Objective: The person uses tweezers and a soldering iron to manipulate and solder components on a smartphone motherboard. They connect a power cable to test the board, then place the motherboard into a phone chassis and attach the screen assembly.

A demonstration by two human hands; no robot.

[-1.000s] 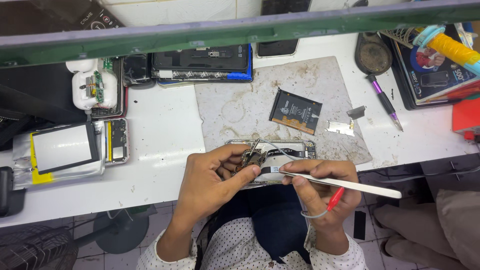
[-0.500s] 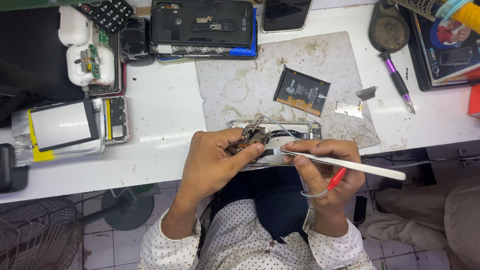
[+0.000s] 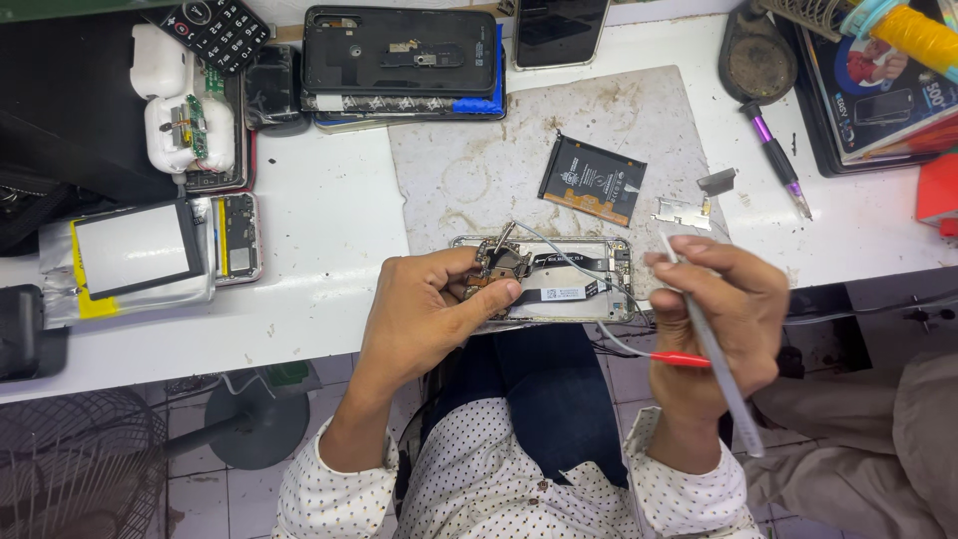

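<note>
The opened phone (image 3: pixel 544 279) lies at the near edge of the surface (image 3: pixel 329 220) — back off, battery (image 3: pixel 592 180) already out on the mat (image 3: pixel 519 150). Left hand (image 3: pixel 424 309) pinches its small board; right hand (image 3: pixel 723 319) grips tweezers (image 3: pixel 714 349). Reassembly looks undone.

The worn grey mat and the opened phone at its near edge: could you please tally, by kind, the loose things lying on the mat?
Opened phone, steadied by the left hand: 1
Black battery: 1
Small metal pieces: 2
Total: 4
</note>
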